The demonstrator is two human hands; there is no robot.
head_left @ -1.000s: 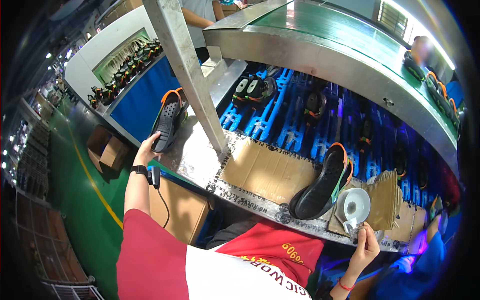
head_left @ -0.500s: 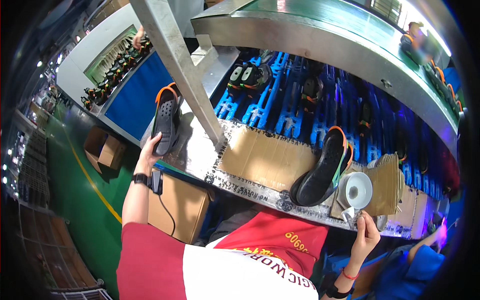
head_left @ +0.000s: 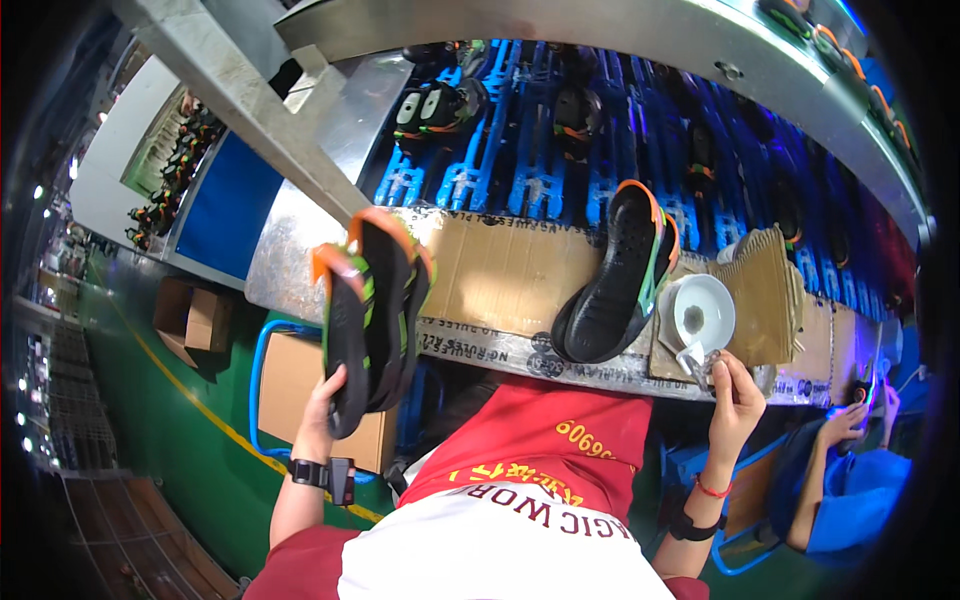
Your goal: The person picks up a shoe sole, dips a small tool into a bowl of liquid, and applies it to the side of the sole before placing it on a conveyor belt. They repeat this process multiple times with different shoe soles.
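My left hand (head_left: 322, 408) grips black sandals (head_left: 378, 310) with orange and green straps, raised over the bench's front left edge. They overlap, seemingly a pair, and blur slightly. Another pair of black sandals (head_left: 610, 285), with orange and green edging, lies on the bench in front of me. Right of it stands a white bowl (head_left: 718, 318) with a greyish patch inside. By the bowl's near rim, my right hand (head_left: 735, 395) pinches a small tool with a white, flat-looking end (head_left: 690, 358); its exact kind is unclear.
Flattened cardboard (head_left: 500, 275) covers part of the metal bench. Beyond it, a blue slatted conveyor (head_left: 530, 165) carries shoes. A metal post (head_left: 240, 95) slants down at left. A cardboard box (head_left: 290, 385) stands below the bench. A co-worker in blue (head_left: 855, 505) sits at right.
My left hand has brought the sandals from the bench's left end toward me and raised them. My right hand stays beside the bowl with the small tool. The whole view has shifted.
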